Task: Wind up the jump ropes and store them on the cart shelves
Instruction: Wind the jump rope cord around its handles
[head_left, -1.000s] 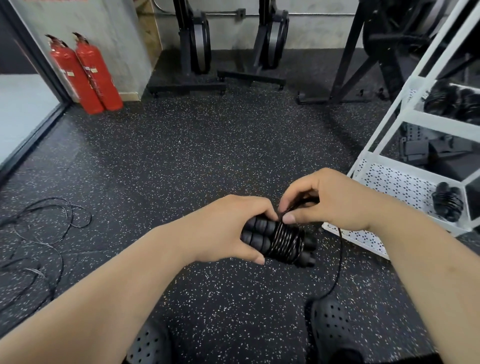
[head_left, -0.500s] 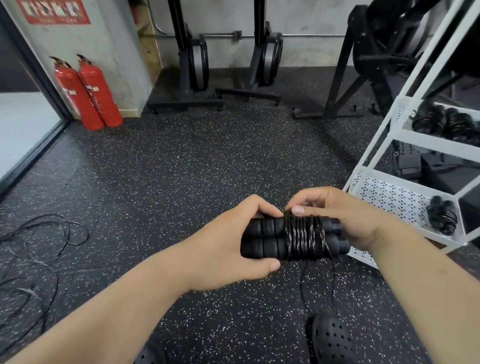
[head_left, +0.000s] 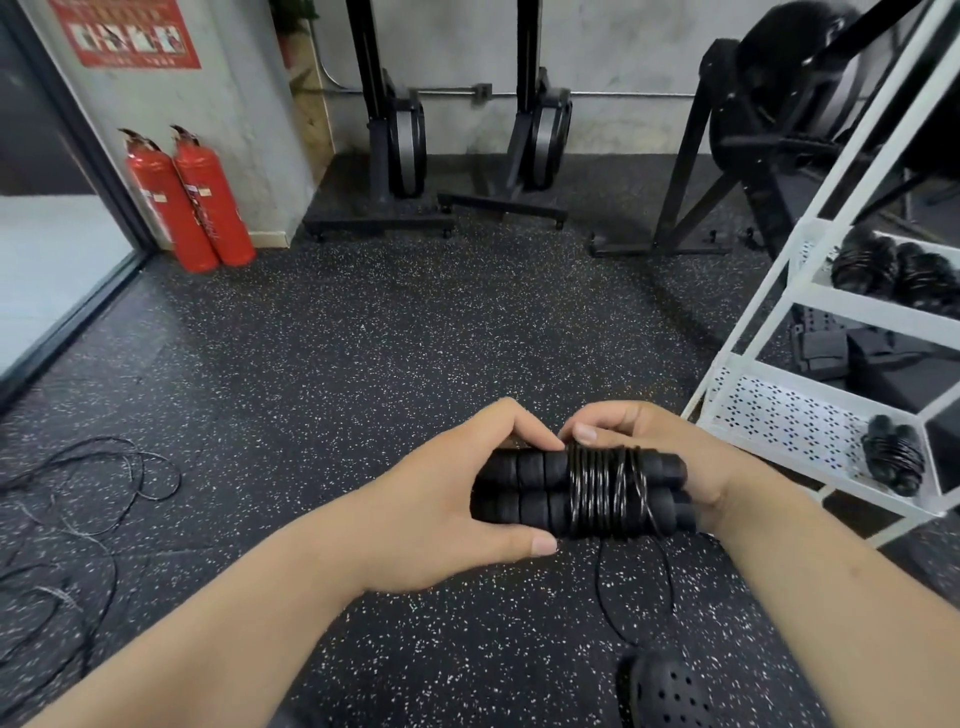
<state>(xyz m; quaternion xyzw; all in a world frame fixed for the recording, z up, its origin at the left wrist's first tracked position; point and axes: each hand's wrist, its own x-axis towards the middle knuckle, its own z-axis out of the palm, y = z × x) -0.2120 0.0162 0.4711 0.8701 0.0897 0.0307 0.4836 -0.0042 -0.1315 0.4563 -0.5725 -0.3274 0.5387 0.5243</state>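
Speckled rubber floor lies under and beyond both sets of fingers.

White cart, perforated shelves, stands just right of the right fingers.

Black exercise machines stand at the wall, well beyond the fingertips.

Two red fire extinguishers stand upright, touching each other, far out past the left fingers.

Loose ropes lie tangled on the floor, well left of the left fingers.

Left hand: fingers curled over the top and thumb under, gripping the left end of the jump rope.

Right hand: fingers wrapped behind the right end, thumb tip pressed on top of the cord. Both hands are clenched on the same bundle.

Jump rope: two black foam handles side by side, level, spanning between the two sets of fingers. Cord coils are wound tightly round both handles, just right of the left fingertips.

Wound bundles sit on the cart's middle shelf, above and right of the right fingers. One more bundle sits on the lower shelf, level with them.

A slack loop of cord hangs below the right fingers.

A black perforated shoe is directly beneath that loop.
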